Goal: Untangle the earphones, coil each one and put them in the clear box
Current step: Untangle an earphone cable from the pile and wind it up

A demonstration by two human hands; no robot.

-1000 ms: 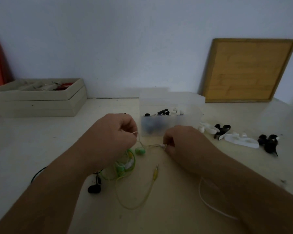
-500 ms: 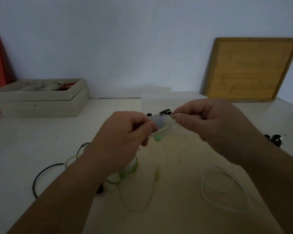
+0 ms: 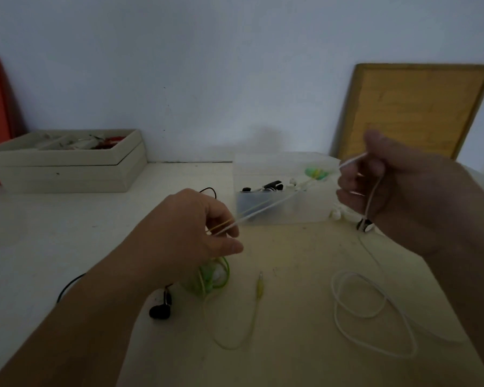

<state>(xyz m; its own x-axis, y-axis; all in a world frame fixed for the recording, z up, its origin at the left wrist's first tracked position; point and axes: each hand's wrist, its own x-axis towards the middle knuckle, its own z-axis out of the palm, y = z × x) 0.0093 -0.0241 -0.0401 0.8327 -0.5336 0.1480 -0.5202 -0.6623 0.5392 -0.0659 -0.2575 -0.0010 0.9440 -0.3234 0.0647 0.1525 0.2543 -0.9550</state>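
White cord [image 3: 352,160] and green cord [image 3: 249,210] run taut, side by side, between the hands. A green earbud [image 3: 316,174] rides on the span in front of the clear box [image 3: 305,212].

Step, as I judge it: parting the white earphone from the green.
- Draw slowly.
- Keep the left pinch as anchor.
- Work the bud through any crossing rather than tugging, or the snag tightens and the green bundle [image 3: 213,275] drags.

Left hand [image 3: 190,233]: low over the tabletop [image 3: 67,247], palm down, thumb and fingertips pinching both cords.

Right hand [image 3: 403,191]: raised, right of the box, fingers curled round the white cord, which drops through the fist.

White slack lies looped on the tabletop at front right. The green bundle sits under the left hand. The box, at back centre, already holds dark and white earphones.
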